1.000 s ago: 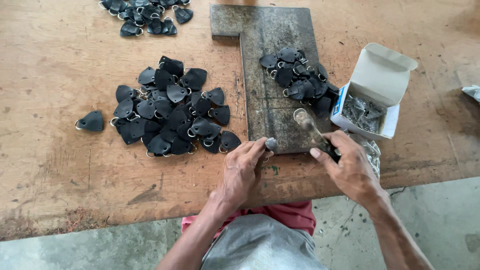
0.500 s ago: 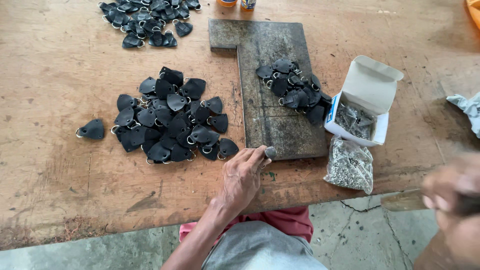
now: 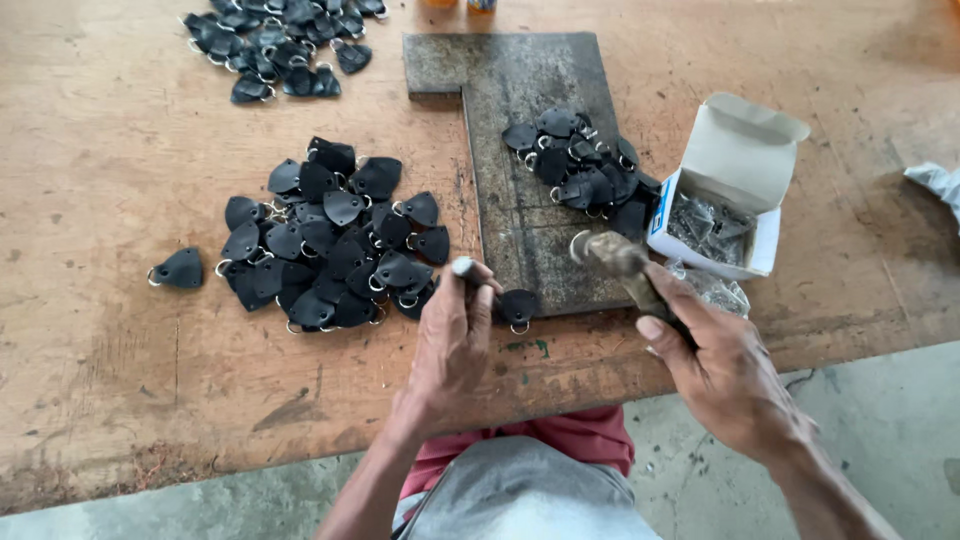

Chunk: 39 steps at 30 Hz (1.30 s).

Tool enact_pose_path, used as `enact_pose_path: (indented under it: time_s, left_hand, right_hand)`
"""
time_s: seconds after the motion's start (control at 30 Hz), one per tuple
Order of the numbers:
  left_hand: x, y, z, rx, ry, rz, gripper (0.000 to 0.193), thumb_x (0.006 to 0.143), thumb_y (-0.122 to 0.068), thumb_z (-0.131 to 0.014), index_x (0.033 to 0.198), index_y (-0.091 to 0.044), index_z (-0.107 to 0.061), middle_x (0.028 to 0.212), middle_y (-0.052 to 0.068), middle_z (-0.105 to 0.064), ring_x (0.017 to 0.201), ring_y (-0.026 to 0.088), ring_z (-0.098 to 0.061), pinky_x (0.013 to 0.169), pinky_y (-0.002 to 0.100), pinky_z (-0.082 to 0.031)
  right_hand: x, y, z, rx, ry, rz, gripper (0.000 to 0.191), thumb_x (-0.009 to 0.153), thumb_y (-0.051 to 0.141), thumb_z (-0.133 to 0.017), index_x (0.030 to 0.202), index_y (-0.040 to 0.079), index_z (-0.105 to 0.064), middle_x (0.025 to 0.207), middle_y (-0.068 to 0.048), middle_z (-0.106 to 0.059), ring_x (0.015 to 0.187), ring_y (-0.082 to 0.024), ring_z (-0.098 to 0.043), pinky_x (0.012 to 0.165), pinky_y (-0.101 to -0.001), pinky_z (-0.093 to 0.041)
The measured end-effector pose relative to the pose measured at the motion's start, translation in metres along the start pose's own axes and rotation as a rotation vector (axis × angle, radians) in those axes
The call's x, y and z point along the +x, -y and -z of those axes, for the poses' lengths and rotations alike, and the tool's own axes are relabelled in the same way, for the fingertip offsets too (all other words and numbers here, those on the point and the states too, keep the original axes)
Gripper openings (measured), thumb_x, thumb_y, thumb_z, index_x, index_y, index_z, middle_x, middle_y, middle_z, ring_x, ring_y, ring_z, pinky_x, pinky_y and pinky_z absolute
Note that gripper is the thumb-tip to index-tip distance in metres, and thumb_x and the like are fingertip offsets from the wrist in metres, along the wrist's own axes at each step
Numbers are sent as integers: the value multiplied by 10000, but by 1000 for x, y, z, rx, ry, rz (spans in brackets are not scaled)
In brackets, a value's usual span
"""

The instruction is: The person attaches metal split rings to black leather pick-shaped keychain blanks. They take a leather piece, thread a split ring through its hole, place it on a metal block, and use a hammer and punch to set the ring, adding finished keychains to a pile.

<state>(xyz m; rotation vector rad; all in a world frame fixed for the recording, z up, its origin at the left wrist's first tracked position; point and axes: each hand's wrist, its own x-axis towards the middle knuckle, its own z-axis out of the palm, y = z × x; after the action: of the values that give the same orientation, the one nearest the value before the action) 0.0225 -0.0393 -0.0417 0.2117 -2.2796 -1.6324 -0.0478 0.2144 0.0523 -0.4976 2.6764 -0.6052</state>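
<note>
1. A black leather tab (image 3: 517,305) with a small metal ring lies at the lower centre of the frame, on the near edge of a dark, worn slab (image 3: 540,150).
2. The left hand (image 3: 450,350) is closed around a short metal punch (image 3: 463,268). The punch stands nearly upright, just left of the tab, with its round top showing above the fingers.
3. The right hand (image 3: 725,370) grasps the handle of a hammer (image 3: 612,255). The hammer's long axis runs from the lower right up toward the centre, and its rusty head hangs right of the punch, above the slab.
4. The left hand is the nearer one to the tab.
5. More tabs lie heaped on the slab (image 3: 585,170), in a big pile (image 3: 330,240) left of centre, and in another pile (image 3: 280,40) at the upper left.
6. An open white box (image 3: 735,180) of small metal parts sits at the right on the scuffed wooden table (image 3: 100,180).
</note>
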Motion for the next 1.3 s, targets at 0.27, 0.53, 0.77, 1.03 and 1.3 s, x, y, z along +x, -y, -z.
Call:
enact_pose_path:
  time_s: [0.27, 0.53, 0.77, 1.03, 1.3]
  left_hand:
    - [-3, -9, -10, 236, 80, -231, 446, 816, -143, -797, 1112, 11, -500, 1131, 211, -587, 1003, 379, -557, 869, 464, -464]
    - [16, -11, 35, 521, -102, -200, 370, 771, 26, -748, 1054, 9, -511, 1218, 229, -562, 1144, 383, -537, 988, 462, -444]
    - [54, -27, 12, 452, 49, 250, 239, 897, -201, -797, 941, -28, -638, 927, 108, -642, 779, 265, -646, 723, 389, -544]
    - [114, -28, -53, 455, 178, -169, 386, 821, -152, -785, 1163, -10, -678, 1023, 139, -654, 857, 358, -682, 740, 462, -537]
    - [124, -15, -70, 639, 225, -150, 307, 855, -217, -785, 1064, -13, -689, 974, 161, -672, 775, 367, -687, 699, 481, -545]
  right_hand:
    - [31, -15, -60, -99, -198, 278, 608, 928, 248, -653, 1508, 254, -472, 841, -32, -617, 648, -176, -569, 551, -326, -554]
    - [41, -11, -73, -74, -239, 376, 587, 913, 201, -684, 1479, 235, -533, 1011, -102, -583, 721, -176, -587, 617, -343, -567]
    - [38, 17, -78, -100, -216, 444, 589, 924, 251, -674, 1457, 65, -506, 1078, -127, -600, 912, -270, -596, 803, -361, -577]
    - [17, -33, -44, -122, -216, 275, 252, 941, 205, -668, 1120, 38, -730, 1103, -195, -672, 895, -285, -677, 736, -355, -600]
    - [5, -90, -9, -218, -276, 19, 129, 841, 145, -746, 948, 83, -782, 883, -83, -697, 829, -258, -678, 753, -401, -559]
